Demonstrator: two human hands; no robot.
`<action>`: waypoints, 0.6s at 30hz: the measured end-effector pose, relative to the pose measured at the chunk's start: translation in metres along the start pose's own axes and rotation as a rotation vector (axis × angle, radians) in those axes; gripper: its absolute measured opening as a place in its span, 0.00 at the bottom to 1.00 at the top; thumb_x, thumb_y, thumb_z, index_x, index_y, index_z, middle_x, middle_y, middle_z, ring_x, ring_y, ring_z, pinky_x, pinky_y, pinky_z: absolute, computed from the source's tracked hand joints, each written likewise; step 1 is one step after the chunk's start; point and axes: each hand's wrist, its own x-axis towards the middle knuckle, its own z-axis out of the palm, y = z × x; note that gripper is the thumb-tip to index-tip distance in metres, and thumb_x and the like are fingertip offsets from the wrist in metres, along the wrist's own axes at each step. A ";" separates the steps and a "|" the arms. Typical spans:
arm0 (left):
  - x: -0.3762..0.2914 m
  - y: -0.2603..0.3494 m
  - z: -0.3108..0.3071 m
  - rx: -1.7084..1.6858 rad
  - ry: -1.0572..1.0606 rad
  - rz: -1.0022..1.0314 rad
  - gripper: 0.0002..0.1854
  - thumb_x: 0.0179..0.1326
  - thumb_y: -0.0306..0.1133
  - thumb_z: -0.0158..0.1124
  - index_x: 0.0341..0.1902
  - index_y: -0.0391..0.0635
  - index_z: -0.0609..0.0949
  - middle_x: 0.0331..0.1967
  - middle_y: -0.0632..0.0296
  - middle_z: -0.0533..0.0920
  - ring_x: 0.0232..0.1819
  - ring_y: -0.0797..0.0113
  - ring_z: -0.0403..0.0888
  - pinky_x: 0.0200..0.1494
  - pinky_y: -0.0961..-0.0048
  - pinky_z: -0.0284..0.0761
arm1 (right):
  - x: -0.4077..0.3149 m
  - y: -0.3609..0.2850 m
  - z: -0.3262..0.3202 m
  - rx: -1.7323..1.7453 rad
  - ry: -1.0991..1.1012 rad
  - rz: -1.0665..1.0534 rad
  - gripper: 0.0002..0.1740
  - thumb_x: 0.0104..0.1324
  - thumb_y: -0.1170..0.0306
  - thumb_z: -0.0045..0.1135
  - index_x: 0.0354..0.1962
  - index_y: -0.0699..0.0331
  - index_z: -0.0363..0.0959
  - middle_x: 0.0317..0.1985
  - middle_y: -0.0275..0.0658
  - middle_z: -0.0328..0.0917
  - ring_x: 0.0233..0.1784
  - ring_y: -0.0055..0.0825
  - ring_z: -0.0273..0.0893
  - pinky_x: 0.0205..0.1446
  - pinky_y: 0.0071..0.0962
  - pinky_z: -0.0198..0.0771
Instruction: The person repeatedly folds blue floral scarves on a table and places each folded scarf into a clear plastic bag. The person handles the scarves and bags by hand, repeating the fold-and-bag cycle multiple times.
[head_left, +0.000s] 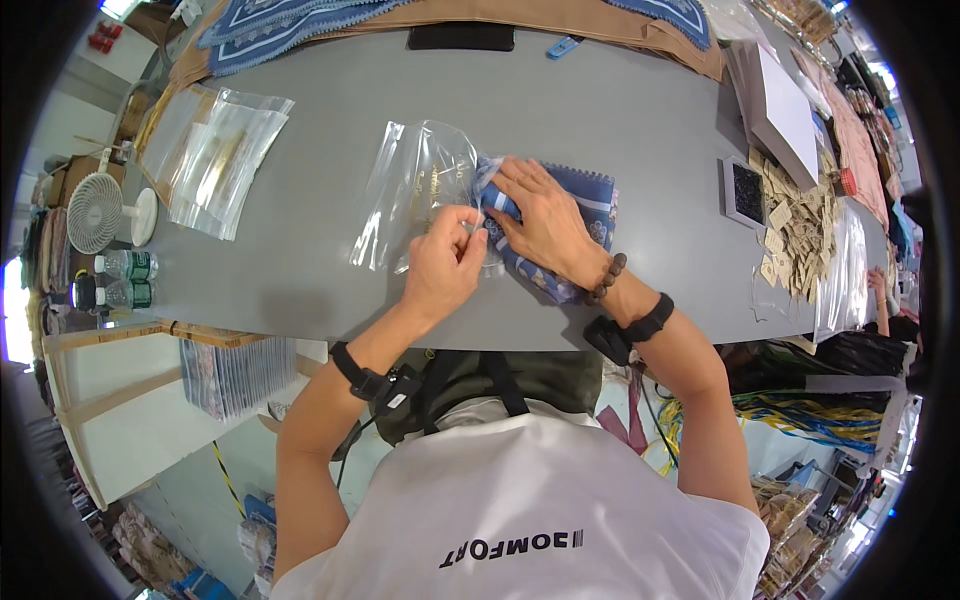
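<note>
A folded blue patterned cloth (600, 199) with a scalloped edge lies on the grey table (337, 97) before me. My right hand (536, 214) rests on it, palm down with the fingers spread. Left of the cloth lies a clear plastic bag (409, 176) with gold lettering, its right edge meeting the cloth's left end. My left hand (450, 259) pinches the bag's edge between thumb and curled fingers, close to the right hand's thumb. How far the cloth's left end is inside the bag cannot be told.
Clear bags (232, 161) lie at left, near a fan (96, 212) and water bottles (127, 265). A phone (461, 37), blue cutter (564, 46) and blue cloths (300, 26) line the far side. At right are white boards (780, 112), a small tray (726, 191) and paper tags (806, 232). Another person's hand (876, 280) shows far right.
</note>
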 end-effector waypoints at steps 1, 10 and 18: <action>-0.002 0.002 -0.003 0.049 0.056 0.177 0.12 0.68 0.28 0.66 0.53 0.40 0.81 0.22 0.62 0.80 0.19 0.72 0.77 0.25 0.72 0.74 | 0.001 -0.002 0.002 -0.038 -0.005 0.055 0.32 0.64 0.64 0.65 0.62 0.72 0.71 0.69 0.56 0.70 0.75 0.53 0.64 0.81 0.48 0.57; 0.077 -0.026 -0.069 0.333 -0.173 0.200 0.09 0.62 0.32 0.72 0.41 0.40 0.88 0.38 0.56 0.85 0.33 0.59 0.82 0.40 0.64 0.78 | -0.007 -0.051 0.021 0.029 -0.204 -0.380 0.42 0.71 0.46 0.57 0.66 0.76 0.67 0.71 0.63 0.63 0.78 0.58 0.58 0.83 0.48 0.50; -0.010 0.011 -0.077 0.281 0.457 0.563 0.09 0.63 0.34 0.73 0.38 0.41 0.87 0.37 0.57 0.86 0.31 0.62 0.84 0.30 0.70 0.76 | 0.026 -0.074 0.063 0.305 -0.244 -0.224 0.43 0.68 0.49 0.64 0.69 0.72 0.64 0.72 0.64 0.62 0.80 0.61 0.53 0.84 0.55 0.43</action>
